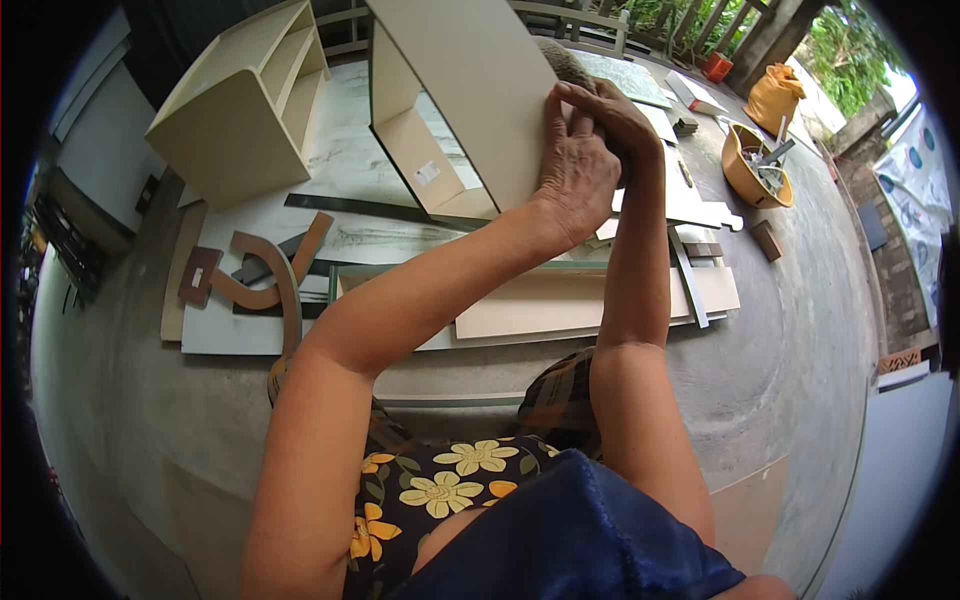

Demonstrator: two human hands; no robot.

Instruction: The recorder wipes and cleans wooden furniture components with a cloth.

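Note:
A cream open-sided box [465, 100] stands tilted in front of me, with a small white label on an inner wall. My left hand [580, 175] is at the right edge of its broad panel, fingers curled and pressed together. Close against it, my right hand [625, 120] bends over the same edge, one finger reaching to the left fingertips. Both hands look closed, but what they pinch is hidden. Just behind them shows a fuzzy grey-brown rounded thing [568, 65], which I cannot make out.
A cream shelf unit [240, 110] stands at the far left. Brown curved pieces [290, 265], dark strips [360, 208] and a long cream board [570, 300] lie on the marbled panels before me. A yellow tub [755, 170] and orange sack [775, 97] stand to the right.

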